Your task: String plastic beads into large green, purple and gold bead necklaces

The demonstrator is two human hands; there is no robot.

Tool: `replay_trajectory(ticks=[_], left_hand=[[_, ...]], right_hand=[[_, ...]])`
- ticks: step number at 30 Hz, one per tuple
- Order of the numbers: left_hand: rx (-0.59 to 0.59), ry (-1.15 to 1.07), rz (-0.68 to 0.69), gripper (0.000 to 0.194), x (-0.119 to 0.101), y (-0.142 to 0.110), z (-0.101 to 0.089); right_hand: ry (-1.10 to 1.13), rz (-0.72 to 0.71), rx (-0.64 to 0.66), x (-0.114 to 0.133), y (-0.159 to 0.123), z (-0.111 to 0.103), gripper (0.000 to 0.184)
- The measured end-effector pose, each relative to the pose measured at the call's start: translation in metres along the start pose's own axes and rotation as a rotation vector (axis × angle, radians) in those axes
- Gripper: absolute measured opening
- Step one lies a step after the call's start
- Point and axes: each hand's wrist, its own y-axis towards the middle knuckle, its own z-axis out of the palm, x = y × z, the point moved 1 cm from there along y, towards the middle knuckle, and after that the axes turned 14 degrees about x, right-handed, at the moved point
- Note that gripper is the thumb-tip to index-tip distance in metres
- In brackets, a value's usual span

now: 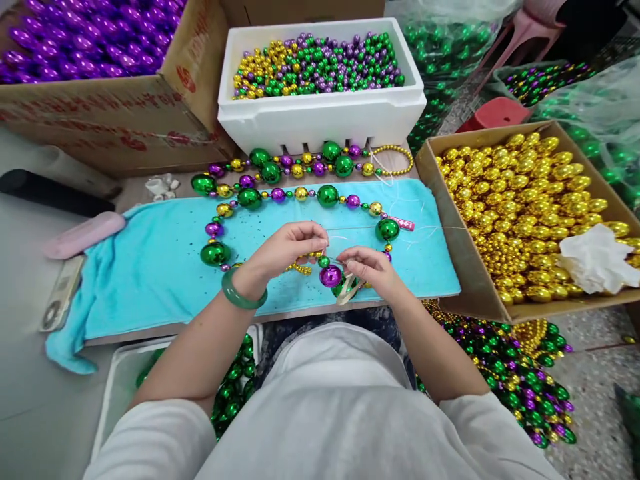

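A necklace of green, purple and gold beads [300, 195] lies looped on a turquoise towel [165, 267]. My left hand [285, 250], with a green bangle on the wrist, pinches the thin string and small gold beads at the loop's near end. My right hand [373, 270] pinches the same string just to the right, beside a large purple bead [331, 275] and a green one. Both hands are closed in a pinch. A second beaded strand [300, 163] lies behind the first.
A white foam box of mixed small beads [320, 113] stands behind the towel. A cardboard box of gold beads [525, 200] sits at right, a box of purple beads [90, 40] at back left. Finished bead strands [515, 367] pile on the floor at right.
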Motion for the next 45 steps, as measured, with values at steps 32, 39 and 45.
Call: replay_trajectory(ticks=[32, 39, 45], left_hand=[[0.065, 0.059, -0.087, 0.028, 0.009, 0.005, 0.008], [0.179, 0.217, -0.089, 0.024, 0.001, 0.008, 0.017], [0.198, 0.218, -0.105, 0.036, 0.003, 0.007, 0.011]], right_hand=[[-0.202, -0.309, -0.142, 0.004, -0.001, -0.007, 0.048], [-0.599, -0.294, -0.141, 0.026, -0.009, -0.016, 0.013], [-0.640, 0.172, -0.034, 0.046, -0.094, -0.069, 0.021]])
